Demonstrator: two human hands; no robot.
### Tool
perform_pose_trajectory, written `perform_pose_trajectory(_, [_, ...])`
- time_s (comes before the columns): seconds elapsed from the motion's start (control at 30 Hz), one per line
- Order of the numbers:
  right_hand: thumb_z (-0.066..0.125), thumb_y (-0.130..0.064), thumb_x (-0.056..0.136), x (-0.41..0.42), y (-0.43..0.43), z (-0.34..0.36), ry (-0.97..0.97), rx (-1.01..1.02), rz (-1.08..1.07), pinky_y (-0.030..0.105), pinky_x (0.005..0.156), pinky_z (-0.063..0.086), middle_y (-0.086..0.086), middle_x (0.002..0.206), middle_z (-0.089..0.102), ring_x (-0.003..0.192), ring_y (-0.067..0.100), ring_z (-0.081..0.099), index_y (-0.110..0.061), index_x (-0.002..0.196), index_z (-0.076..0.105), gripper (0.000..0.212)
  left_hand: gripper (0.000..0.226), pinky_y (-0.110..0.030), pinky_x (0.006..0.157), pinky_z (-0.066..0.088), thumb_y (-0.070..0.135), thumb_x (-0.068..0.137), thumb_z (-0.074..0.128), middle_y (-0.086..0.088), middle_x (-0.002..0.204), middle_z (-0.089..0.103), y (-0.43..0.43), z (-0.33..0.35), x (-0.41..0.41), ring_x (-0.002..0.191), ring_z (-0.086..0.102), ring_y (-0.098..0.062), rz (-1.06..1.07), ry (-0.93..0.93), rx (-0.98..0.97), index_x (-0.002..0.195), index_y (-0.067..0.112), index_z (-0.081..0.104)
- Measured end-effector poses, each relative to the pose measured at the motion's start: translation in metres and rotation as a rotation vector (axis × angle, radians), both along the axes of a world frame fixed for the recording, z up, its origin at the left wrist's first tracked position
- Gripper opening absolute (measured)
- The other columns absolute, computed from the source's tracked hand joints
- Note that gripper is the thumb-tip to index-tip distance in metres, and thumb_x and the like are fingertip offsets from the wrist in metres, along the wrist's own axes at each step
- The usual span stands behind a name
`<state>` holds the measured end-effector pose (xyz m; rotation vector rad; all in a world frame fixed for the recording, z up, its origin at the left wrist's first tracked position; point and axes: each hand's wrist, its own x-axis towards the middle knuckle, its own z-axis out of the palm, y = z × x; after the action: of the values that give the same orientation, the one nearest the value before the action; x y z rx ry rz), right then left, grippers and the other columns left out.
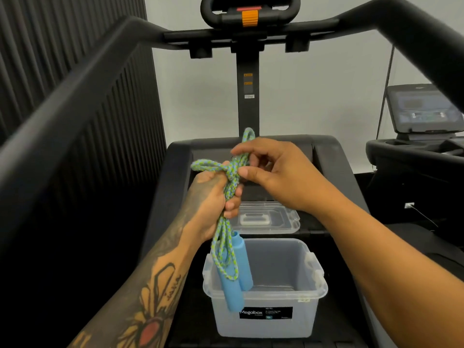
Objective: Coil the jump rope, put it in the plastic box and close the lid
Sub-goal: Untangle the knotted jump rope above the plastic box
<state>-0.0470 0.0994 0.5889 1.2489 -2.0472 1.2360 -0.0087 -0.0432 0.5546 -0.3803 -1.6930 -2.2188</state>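
Observation:
The blue-green braided jump rope point(227, 237) is bunched into loops, and my left hand point(213, 197) grips the bundle in its fist. Its two blue handles point(242, 267) hang down over the left rim of the box. My right hand point(273, 172) pinches a strand at the top of the bundle, where the rope wraps around itself; a loop sticks up behind my fingers. The clear plastic box point(301, 320) stands open and empty on the treadmill belt below my hands. Its clear lid point(281, 219) lies flat just beyond the box.
I stand on a black treadmill point(326, 151) with its handrails point(75, 96) rising on both sides and the console post ahead. A second machine with a lit screen point(424, 109) stands at the right. A dark slatted wall is at the left.

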Motion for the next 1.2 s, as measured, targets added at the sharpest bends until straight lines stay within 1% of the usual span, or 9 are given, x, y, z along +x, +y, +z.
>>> perform_pose_trajectory(0.13, [0.069,-0.025,0.088,-0.001,-0.001,-0.004,0.022,0.022,-0.067,0.018,0.064,0.042,-0.003,0.069,0.057,0.058,0.003,0.047,-0.027,0.11,0.07,0.022,0.033,-0.012,0.033,0.021,0.006,0.099,0.03,-0.006,0.054,0.048,-0.004,0.002,0.0,0.031,0.031,-0.006,0.007,0.027,0.008,0.082,0.006,0.059])
perform_pose_trajectory(0.33, [0.068,-0.013,0.086,0.006,-0.009,-0.015,0.037,-0.102,-0.052,0.025,0.056,0.047,0.0,0.075,0.063,0.059,0.019,0.055,-0.013,0.097,0.057,0.016,0.023,-0.014,0.031,0.023,0.0,0.097,0.028,-0.009,0.058,0.048,0.001,0.001,-0.006,0.031,0.033,-0.008,0.146,0.076,0.053,0.11,-0.001,0.047])
perform_pose_trajectory(0.5, [0.068,-0.019,0.08,0.006,-0.015,-0.013,0.148,-0.01,-0.221,0.021,0.059,0.044,-0.005,0.076,0.064,0.054,0.005,0.05,-0.015,0.087,0.065,0.009,0.017,-0.021,0.036,0.028,0.003,0.093,0.034,-0.019,0.069,0.051,0.0,0.001,-0.001,0.04,0.042,-0.021,0.111,0.127,0.097,0.1,0.003,0.049])
perform_pose_trajectory(0.63, [0.068,-0.025,0.08,0.003,-0.021,-0.011,0.229,-0.035,-0.282,0.032,0.061,0.049,-0.003,0.078,0.062,0.059,0.005,0.046,-0.015,0.083,0.064,0.011,0.025,-0.035,0.055,0.047,0.021,0.08,0.053,-0.025,0.088,0.065,-0.001,0.0,0.0,0.066,0.062,-0.031,0.102,0.169,0.023,0.098,0.003,0.052])
perform_pose_trajectory(0.77, [0.066,-0.03,0.08,0.001,-0.029,-0.011,0.235,-0.078,-0.283,0.041,0.063,0.052,0.001,0.08,0.062,0.065,0.017,0.055,-0.014,0.082,0.064,0.016,0.019,-0.057,0.077,0.053,0.024,0.093,0.054,-0.024,0.101,0.07,0.001,-0.002,-0.007,0.091,0.068,-0.041,0.143,0.176,0.025,0.104,0.008,0.051])
perform_pose_trajectory(0.97, [0.066,-0.026,0.077,0.001,-0.041,-0.003,0.319,0.016,-0.382,0.042,0.065,0.051,0.002,0.084,0.059,0.074,0.025,0.057,-0.016,0.083,0.06,0.012,0.007,-0.034,0.058,0.056,0.004,0.098,0.043,-0.01,0.078,0.072,-0.003,0.002,-0.004,0.072,0.071,-0.02,0.05,0.155,0.116,0.097,0.003,0.05])
perform_pose_trajectory(1.07, [0.064,-0.028,0.079,0.001,-0.045,0.0,0.356,0.06,-0.437,0.041,0.063,0.049,0.004,0.089,0.057,0.077,0.029,0.057,-0.015,0.086,0.057,0.016,0.003,-0.039,0.068,0.056,0.003,0.089,0.059,-0.019,0.082,0.07,-0.013,0.008,-0.01,0.074,0.07,-0.027,0.126,0.167,0.09,0.09,0.001,0.061])
perform_pose_trajectory(1.13, [0.062,-0.028,0.081,-0.001,-0.048,-0.002,0.37,0.084,-0.472,0.042,0.062,0.049,0.005,0.09,0.056,0.076,0.029,0.056,-0.014,0.086,0.055,0.016,0.017,-0.048,0.078,0.054,0.005,0.076,0.07,-0.022,0.087,0.069,-0.022,0.01,-0.015,0.08,0.067,-0.033,0.185,0.168,0.077,0.092,0.004,0.065])
perform_pose_trajectory(1.2, [0.06,-0.025,0.081,-0.002,-0.051,-0.004,0.366,0.089,-0.483,0.041,0.06,0.047,0.004,0.088,0.053,0.071,0.027,0.051,-0.016,0.081,0.048,0.015,0.034,-0.054,0.073,0.051,0.01,0.068,0.074,-0.016,0.078,0.065,-0.028,0.011,-0.021,0.075,0.062,-0.032,0.255,0.168,0.055,0.098,0.018,0.061])
